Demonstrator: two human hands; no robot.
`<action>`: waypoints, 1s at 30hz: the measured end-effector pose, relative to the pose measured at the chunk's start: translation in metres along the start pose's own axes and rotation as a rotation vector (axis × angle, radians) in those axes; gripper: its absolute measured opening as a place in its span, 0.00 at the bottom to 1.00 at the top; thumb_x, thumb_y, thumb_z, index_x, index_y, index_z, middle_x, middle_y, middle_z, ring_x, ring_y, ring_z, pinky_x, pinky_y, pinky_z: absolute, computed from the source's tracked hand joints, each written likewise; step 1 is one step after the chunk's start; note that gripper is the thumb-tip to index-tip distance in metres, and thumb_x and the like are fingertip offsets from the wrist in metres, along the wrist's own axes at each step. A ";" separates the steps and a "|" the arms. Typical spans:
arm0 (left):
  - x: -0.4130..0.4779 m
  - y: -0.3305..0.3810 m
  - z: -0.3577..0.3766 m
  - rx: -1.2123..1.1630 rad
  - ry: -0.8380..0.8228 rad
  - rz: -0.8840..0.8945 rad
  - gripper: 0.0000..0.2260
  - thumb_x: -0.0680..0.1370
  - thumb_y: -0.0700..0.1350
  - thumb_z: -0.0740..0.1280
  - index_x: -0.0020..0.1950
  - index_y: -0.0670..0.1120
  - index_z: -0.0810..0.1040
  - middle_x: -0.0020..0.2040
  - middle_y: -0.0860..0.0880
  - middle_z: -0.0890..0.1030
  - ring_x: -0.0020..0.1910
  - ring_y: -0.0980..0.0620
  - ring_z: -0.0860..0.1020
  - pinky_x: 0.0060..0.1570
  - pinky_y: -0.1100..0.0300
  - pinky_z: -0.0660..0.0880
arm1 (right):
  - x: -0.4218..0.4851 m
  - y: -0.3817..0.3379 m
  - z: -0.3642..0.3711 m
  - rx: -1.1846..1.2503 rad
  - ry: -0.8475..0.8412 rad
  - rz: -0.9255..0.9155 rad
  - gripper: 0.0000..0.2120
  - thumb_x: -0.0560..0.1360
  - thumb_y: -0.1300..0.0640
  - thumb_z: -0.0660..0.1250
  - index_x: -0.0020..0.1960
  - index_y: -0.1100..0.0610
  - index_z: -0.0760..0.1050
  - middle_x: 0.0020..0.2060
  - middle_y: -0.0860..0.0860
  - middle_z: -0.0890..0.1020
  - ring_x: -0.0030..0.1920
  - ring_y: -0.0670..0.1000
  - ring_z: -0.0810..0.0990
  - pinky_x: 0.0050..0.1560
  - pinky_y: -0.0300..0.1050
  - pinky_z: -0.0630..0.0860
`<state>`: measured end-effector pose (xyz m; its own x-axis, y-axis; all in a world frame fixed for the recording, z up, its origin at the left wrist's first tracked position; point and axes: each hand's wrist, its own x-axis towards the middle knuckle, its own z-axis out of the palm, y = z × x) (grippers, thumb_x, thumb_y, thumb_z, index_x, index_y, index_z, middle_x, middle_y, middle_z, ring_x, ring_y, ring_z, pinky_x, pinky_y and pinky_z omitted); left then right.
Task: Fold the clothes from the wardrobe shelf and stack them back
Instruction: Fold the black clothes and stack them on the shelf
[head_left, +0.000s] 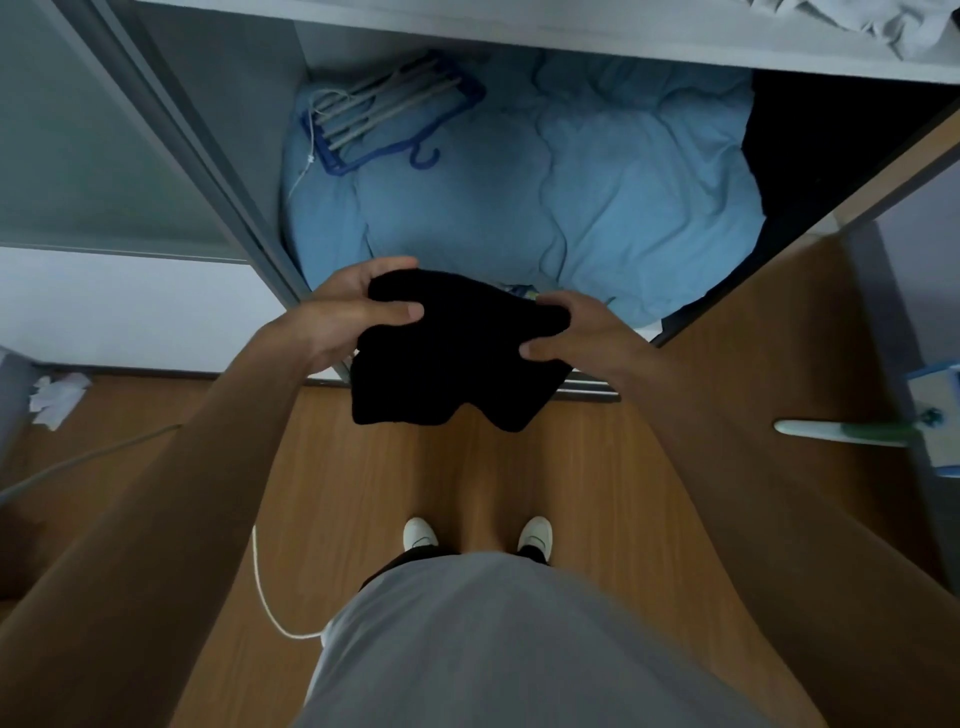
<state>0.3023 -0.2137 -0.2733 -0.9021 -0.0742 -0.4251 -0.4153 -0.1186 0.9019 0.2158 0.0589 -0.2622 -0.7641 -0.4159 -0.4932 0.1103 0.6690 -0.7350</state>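
Note:
A black garment (452, 358) hangs in the air in front of the open wardrobe, folded over with two corners drooping toward the floor. My left hand (345, 312) grips its left edge, thumb on top and fingers curled behind. My right hand (576, 332) grips its right edge the same way. Crumpled light grey clothes (893, 23) lie on the wardrobe shelf (571, 36) at the top right.
Below the shelf lies a light blue quilt (571, 171) with a blue hanger rack (384, 114) on it. A grey sliding door frame (208, 171) stands left, a wooden door (779, 322) right. A white cable (270, 597) crosses the wooden floor near my feet.

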 end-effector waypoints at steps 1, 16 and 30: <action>0.000 0.002 -0.005 0.034 -0.043 -0.020 0.31 0.69 0.35 0.75 0.71 0.49 0.73 0.60 0.50 0.82 0.58 0.54 0.81 0.55 0.63 0.77 | 0.002 -0.005 0.004 -0.155 -0.014 -0.009 0.35 0.70 0.59 0.77 0.74 0.56 0.67 0.63 0.50 0.74 0.63 0.49 0.74 0.61 0.39 0.71; -0.013 0.079 -0.060 0.822 0.382 0.254 0.12 0.60 0.61 0.66 0.35 0.56 0.80 0.31 0.58 0.80 0.32 0.60 0.79 0.29 0.62 0.70 | 0.028 -0.100 0.005 -0.188 0.613 -0.333 0.08 0.77 0.55 0.70 0.55 0.49 0.82 0.54 0.52 0.79 0.52 0.51 0.80 0.50 0.46 0.75; 0.014 0.188 -0.108 -0.045 0.332 0.620 0.08 0.80 0.52 0.67 0.58 0.55 0.76 0.58 0.53 0.81 0.55 0.53 0.82 0.39 0.50 0.83 | 0.077 -0.266 -0.035 0.832 0.370 -0.574 0.05 0.83 0.52 0.63 0.52 0.49 0.78 0.50 0.48 0.84 0.54 0.55 0.84 0.54 0.54 0.79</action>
<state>0.2243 -0.3441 -0.1180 -0.8846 -0.4384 0.1591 0.1755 0.0030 0.9845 0.1051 -0.1295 -0.0881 -0.9688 -0.2289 0.0946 -0.0343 -0.2543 -0.9665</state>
